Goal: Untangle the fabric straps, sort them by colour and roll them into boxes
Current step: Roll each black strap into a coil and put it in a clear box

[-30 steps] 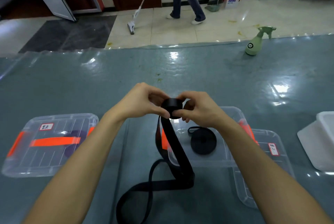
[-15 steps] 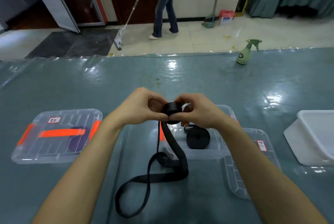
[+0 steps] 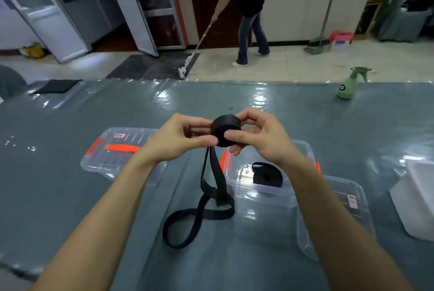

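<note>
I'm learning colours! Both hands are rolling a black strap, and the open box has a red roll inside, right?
No. The roll in the open box is black, not red; the head view shows it. The left hand and right hand do hold the black strap.

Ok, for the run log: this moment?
strap part-rolled | left hand, right hand pinch roll | tail loose on table | finished roll in open box

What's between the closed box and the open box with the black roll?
The loose tail of the black strap hangs and loops on the table there, in the head view.
</note>
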The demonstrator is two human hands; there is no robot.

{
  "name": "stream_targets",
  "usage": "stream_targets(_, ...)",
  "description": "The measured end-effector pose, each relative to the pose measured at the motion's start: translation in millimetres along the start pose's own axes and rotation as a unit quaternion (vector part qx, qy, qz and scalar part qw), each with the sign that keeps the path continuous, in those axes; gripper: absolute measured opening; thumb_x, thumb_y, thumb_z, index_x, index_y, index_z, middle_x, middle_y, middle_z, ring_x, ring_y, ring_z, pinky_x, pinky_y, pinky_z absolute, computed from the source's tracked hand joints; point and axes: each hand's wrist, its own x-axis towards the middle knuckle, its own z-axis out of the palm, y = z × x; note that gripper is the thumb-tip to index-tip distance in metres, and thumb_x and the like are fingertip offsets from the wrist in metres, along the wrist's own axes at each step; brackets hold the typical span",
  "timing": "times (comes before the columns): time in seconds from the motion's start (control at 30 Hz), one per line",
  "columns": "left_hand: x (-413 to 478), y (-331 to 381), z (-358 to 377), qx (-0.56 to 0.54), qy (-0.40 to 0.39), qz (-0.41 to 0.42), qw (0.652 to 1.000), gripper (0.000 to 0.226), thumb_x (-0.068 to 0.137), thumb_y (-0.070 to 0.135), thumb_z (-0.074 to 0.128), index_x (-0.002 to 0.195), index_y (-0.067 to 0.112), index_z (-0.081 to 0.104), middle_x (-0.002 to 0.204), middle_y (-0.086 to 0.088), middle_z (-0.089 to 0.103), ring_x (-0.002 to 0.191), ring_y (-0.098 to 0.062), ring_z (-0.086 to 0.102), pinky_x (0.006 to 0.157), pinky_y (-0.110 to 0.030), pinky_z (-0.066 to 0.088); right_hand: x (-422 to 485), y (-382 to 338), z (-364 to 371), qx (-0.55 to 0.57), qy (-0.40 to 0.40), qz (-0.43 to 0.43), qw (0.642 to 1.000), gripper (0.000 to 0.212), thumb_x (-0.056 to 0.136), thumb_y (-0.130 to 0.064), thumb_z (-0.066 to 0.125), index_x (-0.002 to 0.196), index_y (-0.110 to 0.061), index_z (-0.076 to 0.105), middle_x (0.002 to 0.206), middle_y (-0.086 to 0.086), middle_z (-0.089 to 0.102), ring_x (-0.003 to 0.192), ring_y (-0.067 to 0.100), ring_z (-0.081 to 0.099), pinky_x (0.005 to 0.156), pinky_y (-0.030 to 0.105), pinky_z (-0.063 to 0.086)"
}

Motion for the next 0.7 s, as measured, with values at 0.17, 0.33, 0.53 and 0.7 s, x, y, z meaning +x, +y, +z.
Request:
stream_targets(0.17,-18.0,23.0,-6.1,0.039,0.046,-0.020,0.998,0.039,0.081,0.013,0.095,0.118,0.013,0.081,0.108,-0.015,0.084,0.106,-0.036,0.080,0.101,-0.043,0.063,-7.9,1.1,22.5,0.092,0.000,-0.016,0.996,0.034,0.082,-0.021,0.090,0.104,-0.007,0.068,0.115,0.018,0.077,0.074,0.041,0.078,0.075,0.043,0.067)
stream_targets(0.33,-15.8,56.4,-17.3,0.317,-0.022,-0.043,0.947,0.027,0.078,0.022,0.098,0.099,0.024,0.082,0.086,0.004,0.083,0.083,-0.013,0.080,0.087,-0.043,0.064,-5.2,-21.9,20.3,-0.217,-0.028,0.002,0.976,0.054,0.075,-0.038,0.099,0.122,-0.031,0.074,0.118,-0.011,0.075,0.065,0.024,0.078,0.057,0.032,0.060)
stream_targets(0.53,-1.2,82.5,-27.8,0.470,-0.088,-0.025,0.878,0.020,0.073,0.028,0.096,0.086,0.029,0.081,0.075,0.010,0.079,0.071,-0.005,0.072,0.072,-0.034,0.060,4.7,-44.1,43.3,-0.378,-0.081,-0.005,0.922,0.030,0.087,-0.034,0.091,0.107,-0.019,0.075,0.069,-0.026,0.073,0.059,0.012,0.076,0.060,0.027,0.059)
stream_targets(0.7,-20.8,57.5,-51.4,0.124,0.025,0.011,0.992,0.039,0.076,0.013,0.097,0.111,0.014,0.083,0.101,-0.005,0.085,0.099,-0.022,0.083,0.092,-0.030,0.065,5.5,-49.5,44.7,-0.185,-0.009,-0.041,0.982,0.023,0.093,-0.014,0.084,0.113,-0.010,0.074,0.085,0.005,0.079,0.065,0.029,0.078,0.067,0.032,0.063)
